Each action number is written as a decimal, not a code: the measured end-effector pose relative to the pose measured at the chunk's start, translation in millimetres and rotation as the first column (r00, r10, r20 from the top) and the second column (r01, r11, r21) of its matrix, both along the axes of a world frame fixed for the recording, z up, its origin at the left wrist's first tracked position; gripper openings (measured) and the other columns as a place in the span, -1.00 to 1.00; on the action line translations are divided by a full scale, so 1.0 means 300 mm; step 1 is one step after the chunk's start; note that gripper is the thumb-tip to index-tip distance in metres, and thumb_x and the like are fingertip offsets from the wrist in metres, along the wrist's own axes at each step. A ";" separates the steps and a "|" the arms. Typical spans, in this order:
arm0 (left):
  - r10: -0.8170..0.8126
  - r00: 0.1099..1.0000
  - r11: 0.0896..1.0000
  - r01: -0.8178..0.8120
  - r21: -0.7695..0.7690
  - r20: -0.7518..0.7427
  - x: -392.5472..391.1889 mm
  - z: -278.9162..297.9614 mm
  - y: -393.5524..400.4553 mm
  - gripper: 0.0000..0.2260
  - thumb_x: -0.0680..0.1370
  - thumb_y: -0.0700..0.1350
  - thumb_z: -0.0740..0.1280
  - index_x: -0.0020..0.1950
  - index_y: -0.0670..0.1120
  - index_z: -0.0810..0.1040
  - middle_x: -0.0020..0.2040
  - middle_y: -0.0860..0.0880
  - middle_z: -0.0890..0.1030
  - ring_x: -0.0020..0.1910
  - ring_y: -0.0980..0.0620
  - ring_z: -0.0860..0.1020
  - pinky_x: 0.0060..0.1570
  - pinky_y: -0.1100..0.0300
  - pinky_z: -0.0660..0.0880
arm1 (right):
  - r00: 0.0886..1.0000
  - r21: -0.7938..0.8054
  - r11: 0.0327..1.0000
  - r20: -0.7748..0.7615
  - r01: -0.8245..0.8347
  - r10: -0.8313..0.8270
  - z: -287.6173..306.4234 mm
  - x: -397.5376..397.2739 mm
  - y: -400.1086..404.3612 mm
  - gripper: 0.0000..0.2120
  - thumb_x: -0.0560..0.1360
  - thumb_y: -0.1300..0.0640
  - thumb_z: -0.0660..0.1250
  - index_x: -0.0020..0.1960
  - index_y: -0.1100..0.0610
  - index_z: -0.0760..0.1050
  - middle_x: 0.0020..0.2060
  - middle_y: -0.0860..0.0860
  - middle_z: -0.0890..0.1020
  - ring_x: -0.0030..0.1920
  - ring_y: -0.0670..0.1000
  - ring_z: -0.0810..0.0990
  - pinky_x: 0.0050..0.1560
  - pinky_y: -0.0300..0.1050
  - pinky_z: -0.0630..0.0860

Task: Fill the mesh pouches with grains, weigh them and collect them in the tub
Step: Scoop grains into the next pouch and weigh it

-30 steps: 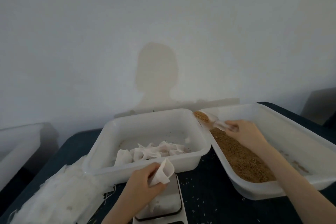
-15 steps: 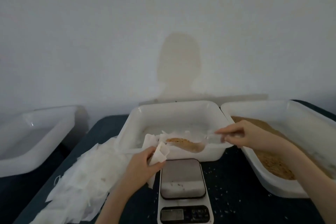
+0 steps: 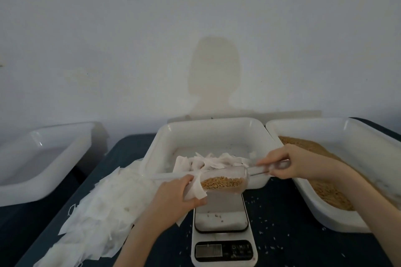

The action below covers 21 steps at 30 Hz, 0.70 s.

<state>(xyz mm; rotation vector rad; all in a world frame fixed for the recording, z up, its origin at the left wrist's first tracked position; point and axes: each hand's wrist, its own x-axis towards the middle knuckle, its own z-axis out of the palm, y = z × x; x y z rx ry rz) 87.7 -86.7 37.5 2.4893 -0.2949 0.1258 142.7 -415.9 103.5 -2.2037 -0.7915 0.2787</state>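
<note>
My left hand point(image 3: 180, 196) grips a white mesh pouch point(image 3: 196, 189) with its mouth turned to the right. My right hand point(image 3: 288, 163) holds the handle of a clear plastic scoop point(image 3: 225, 181) loaded with brown grains; the scoop's mouth is at the pouch opening. Both are just above the steel platform of a white digital scale point(image 3: 221, 219). The middle white tub point(image 3: 208, 130) holds several pouches. The right tub point(image 3: 351, 134) holds loose grains point(image 3: 325, 191).
A heap of flat empty mesh pouches point(image 3: 97, 212) lies on the dark table point(image 3: 293, 234) at the left. Another white tub point(image 3: 43, 154) stands further left, off the table. Spilled grains dot the table around the scale. A pale wall rises behind.
My right hand carried the loaded scoop from the grain tub leftward to the pouch mouth. My left hand raised the pouch to meet it. The view swung left, showing the far-left tub.
</note>
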 end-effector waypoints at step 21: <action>-0.077 0.995 0.997 0.076 -0.018 -0.064 -0.014 0.014 -0.036 -0.39 0.43 0.25 0.36 0.44 0.21 0.26 0.17 0.33 0.36 0.08 0.48 0.33 -0.02 0.50 0.32 | 0.998 -0.031 0.998 0.014 0.057 -0.057 -0.008 -0.026 0.007 -0.63 0.44 0.17 0.37 0.06 -0.29 0.62 -0.22 -0.03 0.70 -0.27 0.05 0.46 -0.11 -0.13 0.47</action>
